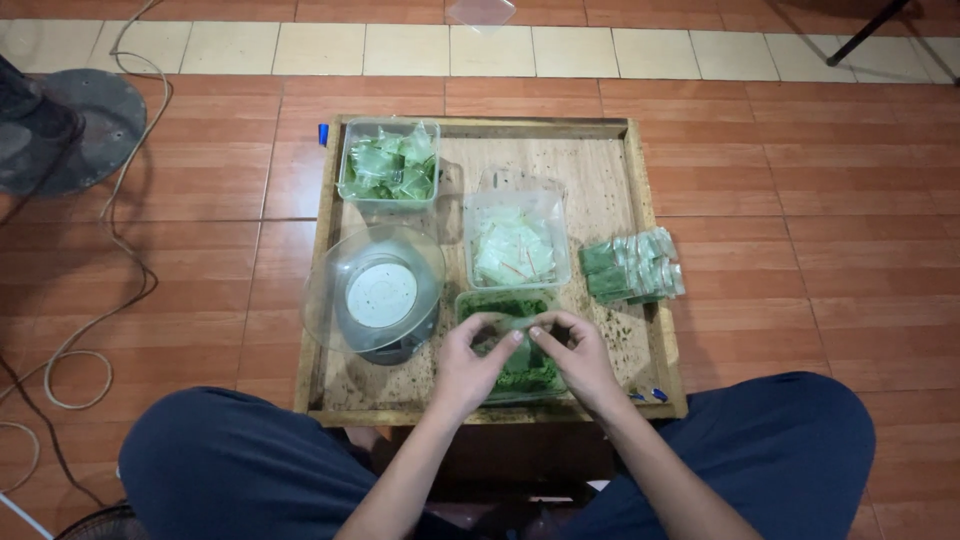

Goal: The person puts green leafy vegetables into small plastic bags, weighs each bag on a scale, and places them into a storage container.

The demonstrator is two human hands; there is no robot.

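Dark blue trouser knees point(230, 455), low wooden tray table point(610, 170), terracotta tiled floor point(850, 200)

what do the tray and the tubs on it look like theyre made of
Tray: bare, unvarnished wood by its grain, stains and raised rim. Tubs: thin clear plastic, probably; their contents show through glossy walls. The bowl on the scale looks like clear plastic too.
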